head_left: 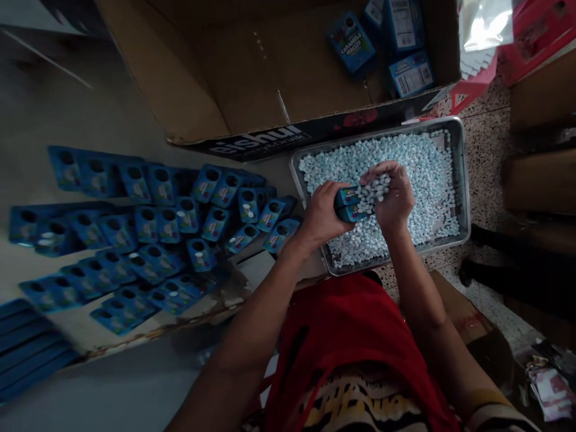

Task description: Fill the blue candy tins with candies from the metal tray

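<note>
Two blue boxes [348, 197] | side by side | pale pellets [373, 192] | loose pile at boxes' ends

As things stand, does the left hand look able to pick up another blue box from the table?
Probably not without freeing itself: the left hand is wrapped around two blue boxes, though nothing visible blocks the way to the nearest boxes on the table.

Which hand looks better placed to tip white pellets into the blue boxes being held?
Probably the right hand: it already cups a heap of white pellets close against the blue boxes, while the left hand is busy gripping those boxes.
</note>
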Tool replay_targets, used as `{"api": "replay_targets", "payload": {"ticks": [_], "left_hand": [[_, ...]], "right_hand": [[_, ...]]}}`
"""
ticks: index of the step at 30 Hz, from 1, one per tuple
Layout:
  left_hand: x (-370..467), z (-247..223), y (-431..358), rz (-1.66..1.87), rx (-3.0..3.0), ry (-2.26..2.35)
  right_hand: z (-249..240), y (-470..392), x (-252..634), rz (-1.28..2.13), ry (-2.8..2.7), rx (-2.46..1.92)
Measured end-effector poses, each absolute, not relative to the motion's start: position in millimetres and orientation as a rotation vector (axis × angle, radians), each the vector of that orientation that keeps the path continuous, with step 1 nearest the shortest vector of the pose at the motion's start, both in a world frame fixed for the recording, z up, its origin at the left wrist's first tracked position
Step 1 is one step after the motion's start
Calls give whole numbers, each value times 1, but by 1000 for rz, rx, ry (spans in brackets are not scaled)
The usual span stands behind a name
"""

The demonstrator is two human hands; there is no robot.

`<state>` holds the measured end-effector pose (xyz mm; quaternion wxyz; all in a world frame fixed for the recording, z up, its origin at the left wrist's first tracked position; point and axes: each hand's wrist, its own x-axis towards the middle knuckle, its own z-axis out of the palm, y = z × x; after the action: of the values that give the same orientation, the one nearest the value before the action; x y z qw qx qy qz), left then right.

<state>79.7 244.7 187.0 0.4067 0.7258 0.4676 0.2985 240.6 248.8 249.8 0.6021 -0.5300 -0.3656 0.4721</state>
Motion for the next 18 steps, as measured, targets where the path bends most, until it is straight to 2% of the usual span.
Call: {"api": "replay_targets", "payload": {"ticks": [5, 10, 15, 18], "left_hand": [[68, 198, 251, 587, 1850, 1149], [63, 180, 248, 762, 1651, 1064], [56, 163, 247, 929, 1418, 1024], [45, 168, 256, 926, 1415, 984]], "right_hand": [[259, 233, 235, 1171, -856, -1209], [260, 197, 254, 1126, -1053, -1188], [209, 139, 282, 722, -1467, -1702], [178, 126, 283, 468, -1799, -1856]]}}
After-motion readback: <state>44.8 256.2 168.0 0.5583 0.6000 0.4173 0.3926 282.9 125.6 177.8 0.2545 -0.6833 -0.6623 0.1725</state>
